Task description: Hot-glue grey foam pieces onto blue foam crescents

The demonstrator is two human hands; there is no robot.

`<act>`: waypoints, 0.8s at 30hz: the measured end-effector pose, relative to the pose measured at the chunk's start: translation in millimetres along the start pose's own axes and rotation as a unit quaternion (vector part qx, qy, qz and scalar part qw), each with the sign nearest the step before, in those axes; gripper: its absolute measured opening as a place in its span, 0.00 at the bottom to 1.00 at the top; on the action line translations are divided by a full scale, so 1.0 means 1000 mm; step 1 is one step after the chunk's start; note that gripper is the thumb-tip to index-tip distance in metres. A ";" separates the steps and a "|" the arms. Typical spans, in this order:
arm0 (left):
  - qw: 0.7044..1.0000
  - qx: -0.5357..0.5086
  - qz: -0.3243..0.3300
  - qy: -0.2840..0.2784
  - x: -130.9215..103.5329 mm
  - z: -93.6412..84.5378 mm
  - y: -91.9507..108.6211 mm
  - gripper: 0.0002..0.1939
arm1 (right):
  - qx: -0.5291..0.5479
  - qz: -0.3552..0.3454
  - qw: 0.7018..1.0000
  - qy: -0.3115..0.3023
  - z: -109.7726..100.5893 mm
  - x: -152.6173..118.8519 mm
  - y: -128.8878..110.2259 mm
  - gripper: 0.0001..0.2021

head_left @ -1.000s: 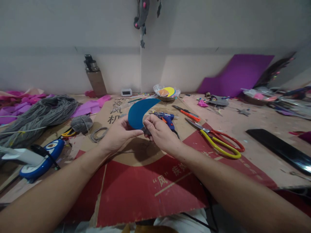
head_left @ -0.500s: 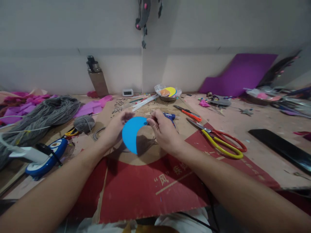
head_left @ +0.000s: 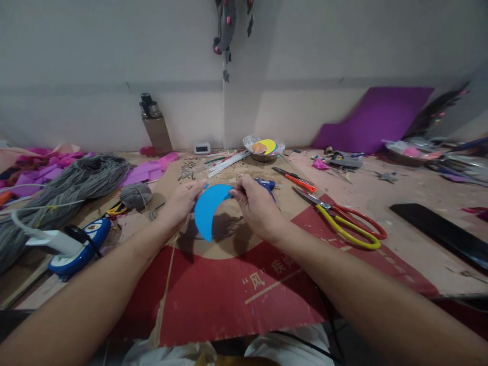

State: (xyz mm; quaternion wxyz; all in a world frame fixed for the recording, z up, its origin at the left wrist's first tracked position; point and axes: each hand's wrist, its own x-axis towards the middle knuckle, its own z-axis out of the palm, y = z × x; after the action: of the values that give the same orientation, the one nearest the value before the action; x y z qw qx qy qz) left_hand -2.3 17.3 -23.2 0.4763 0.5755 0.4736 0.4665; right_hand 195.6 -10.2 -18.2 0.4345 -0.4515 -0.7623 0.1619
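A flat blue crescent [head_left: 208, 211], looking like craft foam or card, hangs between my hands above the cardboard, one tip pointing down. My right hand [head_left: 249, 201] pinches its upper right tip between thumb and fingers. At the upper left edge, the fingers of my left hand [head_left: 186, 201] are drawn together on it, with a bit of blue showing at the fingertips. Behind my right hand lies a blue glue gun [head_left: 266, 187], partly hidden. To the right are scissors [head_left: 343, 218] with red and yellow handles and an orange utility knife [head_left: 295, 179].
Red-and-brown cardboard [head_left: 229, 300] covers the table's middle. Left are grey yarn [head_left: 87, 178], a yarn ball [head_left: 135, 195] and a blue-white device [head_left: 82, 249] with a cable. A black phone [head_left: 438, 229] lies right. At the back stand a bowl [head_left: 264, 155] and a purple sheet [head_left: 385, 119].
The crescent has turned and looks narrower, its lower tip slightly further left. My left hand's fingertips now show at its upper edge. My right hand has barely moved.
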 end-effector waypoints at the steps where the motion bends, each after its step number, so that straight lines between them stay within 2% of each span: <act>1: 1.000 -0.009 -0.007 0.002 0.000 0.001 0.000 0.16 | 0.000 0.000 1.000 0.000 0.000 0.000 0.000 0.10; 7: 0.987 -0.128 -0.092 -0.022 -0.002 0.008 0.012 0.10 | -0.004 -0.005 1.000 0.004 0.001 0.000 0.001 0.10; 10: 0.963 -0.208 -0.146 -0.087 -0.008 0.011 0.021 0.13 | -0.013 -0.017 1.000 0.002 0.002 0.000 0.004 0.10; 12: 0.948 -0.222 -0.176 -0.145 -0.014 0.014 0.025 0.17 | -0.018 -0.019 1.000 0.000 0.003 0.001 0.006 0.09; 14: 0.943 -0.221 -0.183 -0.166 -0.018 0.018 0.025 0.13 | -0.019 -0.019 1.000 -0.005 0.004 0.001 0.007 0.09; 17: 0.943 -0.234 -0.170 -0.165 -0.020 0.021 0.021 0.07 | -0.016 -0.026 0.999 -0.010 0.005 0.002 0.008 0.08; 21: 0.942 -0.243 -0.174 -0.154 -0.018 0.024 0.013 0.06 | -0.023 -0.056 0.998 -0.008 0.006 0.002 0.010 0.08; 24: 0.957 -0.216 -0.154 -0.117 -0.018 0.027 0.012 0.03 | -0.041 -0.080 0.996 -0.001 0.006 0.001 0.010 0.08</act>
State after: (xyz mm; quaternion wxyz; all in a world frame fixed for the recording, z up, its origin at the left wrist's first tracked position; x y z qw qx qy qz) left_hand 23.1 -4.7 -16.3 0.7072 0.4298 0.3854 0.4082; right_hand 196.1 -2.7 -27.7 0.4269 -0.4060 -0.8024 0.0958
